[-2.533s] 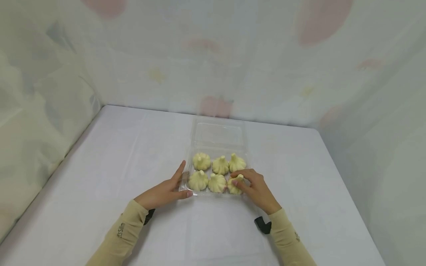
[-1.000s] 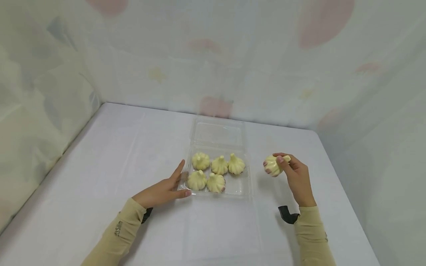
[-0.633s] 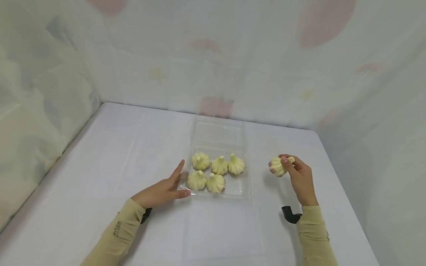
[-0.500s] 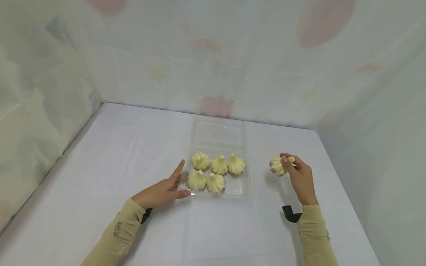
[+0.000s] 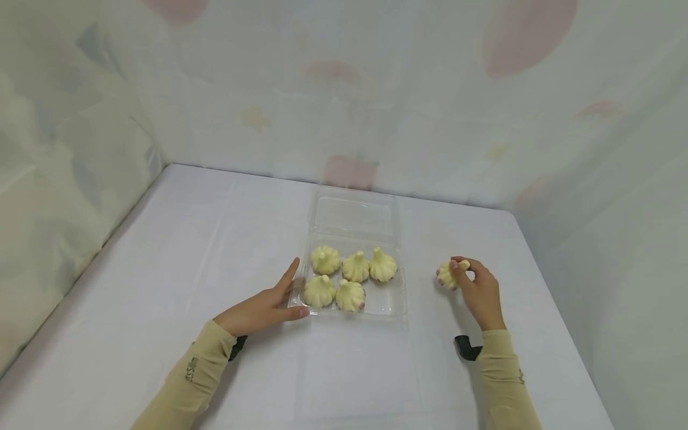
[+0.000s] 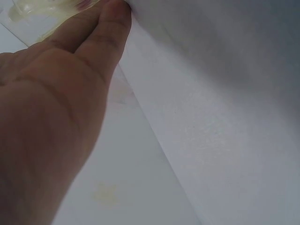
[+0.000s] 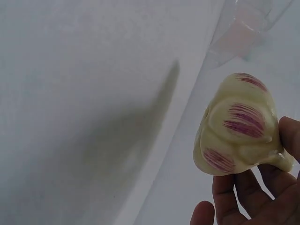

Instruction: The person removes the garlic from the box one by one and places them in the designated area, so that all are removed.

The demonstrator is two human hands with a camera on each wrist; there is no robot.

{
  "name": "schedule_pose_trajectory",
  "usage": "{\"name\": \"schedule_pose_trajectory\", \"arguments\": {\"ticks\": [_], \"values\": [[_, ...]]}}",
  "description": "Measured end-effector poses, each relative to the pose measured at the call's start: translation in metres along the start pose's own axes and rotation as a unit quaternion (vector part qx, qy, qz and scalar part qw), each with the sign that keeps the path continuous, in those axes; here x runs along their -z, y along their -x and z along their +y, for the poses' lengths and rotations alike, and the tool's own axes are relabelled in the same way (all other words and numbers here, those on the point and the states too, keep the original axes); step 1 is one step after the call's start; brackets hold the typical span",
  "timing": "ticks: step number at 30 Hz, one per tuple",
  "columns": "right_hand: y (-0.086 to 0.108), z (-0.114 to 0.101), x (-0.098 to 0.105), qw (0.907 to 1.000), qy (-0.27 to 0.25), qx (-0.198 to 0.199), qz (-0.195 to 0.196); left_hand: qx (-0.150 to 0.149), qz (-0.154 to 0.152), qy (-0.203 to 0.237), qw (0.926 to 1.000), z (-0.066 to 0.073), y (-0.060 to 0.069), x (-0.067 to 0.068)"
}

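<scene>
A clear plastic box (image 5: 394, 298) lies on the table with its lid (image 5: 355, 215) folded back. Several pale garlic bulbs (image 5: 350, 295) sit inside in two rows; the front right spot is bare. My left hand (image 5: 263, 310) rests at the box's left edge, thumb and fingers spread. In the left wrist view, that hand (image 6: 56, 89) fills the left side. To the right of the box, my right hand (image 5: 480, 295) pinches one garlic bulb (image 5: 447, 276) above the table. The right wrist view shows this bulb (image 7: 239, 126), purple-streaked, between thumb and fingers of the hand (image 7: 267, 197).
A white cloth covers the table (image 5: 355, 376). Patterned fabric (image 5: 344, 89) hangs behind it and along both sides. Black straps (image 5: 466, 348) show at the wrists, beside the beige sleeves (image 5: 502, 376).
My right hand has lifted the front right bulb out of the box and carried it to the right; lately it has lowered slightly and tilted. The left hand has stayed nearly still.
</scene>
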State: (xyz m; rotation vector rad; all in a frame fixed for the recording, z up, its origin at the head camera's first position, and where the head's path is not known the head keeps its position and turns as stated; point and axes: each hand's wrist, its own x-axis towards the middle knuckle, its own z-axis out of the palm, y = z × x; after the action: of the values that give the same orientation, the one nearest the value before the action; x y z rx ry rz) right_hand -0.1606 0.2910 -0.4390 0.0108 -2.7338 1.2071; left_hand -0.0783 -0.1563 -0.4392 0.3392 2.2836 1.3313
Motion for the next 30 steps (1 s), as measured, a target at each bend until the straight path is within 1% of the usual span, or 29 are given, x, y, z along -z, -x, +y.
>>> {"name": "schedule_pose_trajectory", "arguments": {"ticks": [5, 12, 20, 30], "values": [[0.001, 0.005, -0.002, 1.0, 0.003, -0.008, -0.002, -0.002, 0.0, 0.001, 1.0, -0.001, 0.0, -0.001], [0.001, 0.009, -0.002, 0.999, 0.007, -0.025, -0.037, -0.002, 0.0, -0.003, 1.0, -0.002, 0.001, -0.001], [0.003, 0.011, -0.003, 0.998, 0.005, -0.024, -0.058, -0.001, -0.003, -0.005, 1.0, -0.003, 0.002, -0.001], [-0.001, 0.012, 0.0, 0.9963, 0.032, -0.024, -0.076, -0.002, -0.003, -0.005, 1.0, -0.002, 0.001, 0.0]]}}
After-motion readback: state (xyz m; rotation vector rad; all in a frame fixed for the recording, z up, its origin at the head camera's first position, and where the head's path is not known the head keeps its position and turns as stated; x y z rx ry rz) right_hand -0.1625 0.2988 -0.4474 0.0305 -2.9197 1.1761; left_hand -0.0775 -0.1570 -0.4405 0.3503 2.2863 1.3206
